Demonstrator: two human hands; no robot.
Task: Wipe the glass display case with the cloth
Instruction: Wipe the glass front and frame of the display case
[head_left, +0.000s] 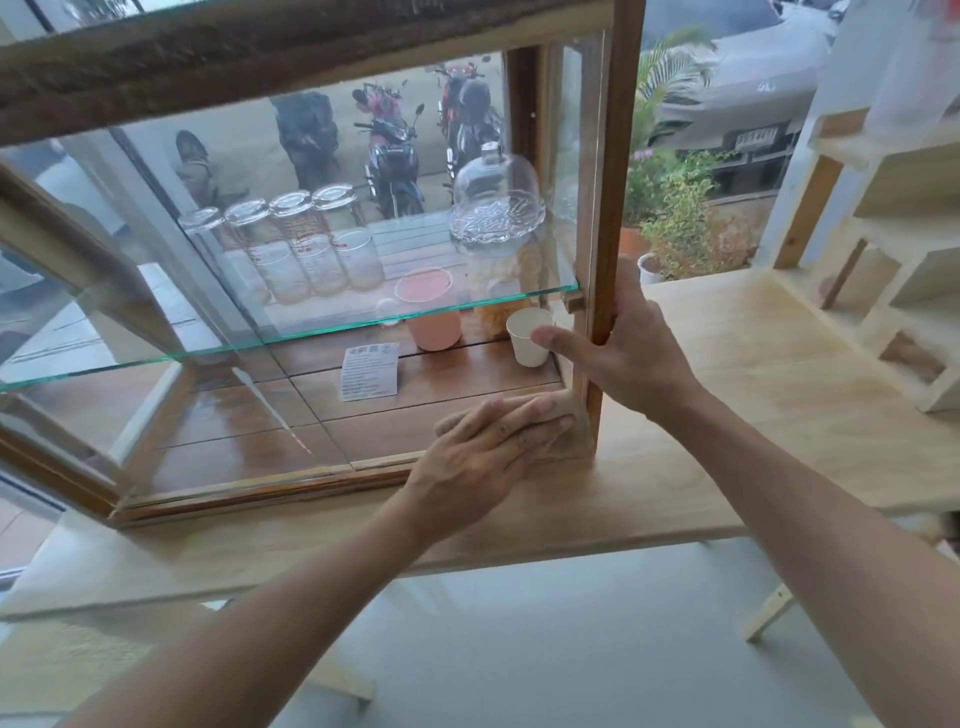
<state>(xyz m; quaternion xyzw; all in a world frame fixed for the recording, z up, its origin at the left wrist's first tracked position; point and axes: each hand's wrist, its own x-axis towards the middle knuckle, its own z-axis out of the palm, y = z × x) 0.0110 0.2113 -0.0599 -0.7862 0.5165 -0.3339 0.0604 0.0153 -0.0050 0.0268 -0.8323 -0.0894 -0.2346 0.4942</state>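
Note:
The glass display case (613, 156) has a dark wooden frame and stands on a pale wooden counter. My left hand (488, 452) lies flat on a beige cloth (574, 436), pressing it against the front glass at the lower right corner of the case. Only the cloth's right edge shows past my fingers. My right hand (623, 353) grips the case's right front post, thumb on the glass side and fingers wrapped behind the wood.
Inside, a glass shelf (291, 338) carries several upturned glasses (296, 244) and a glass dome (496, 197). Below stand a pink cup (434, 325), a white paper cup (527, 338) and a printed card (370, 371). The wooden counter (753, 405) extends right to pale shelving (893, 249).

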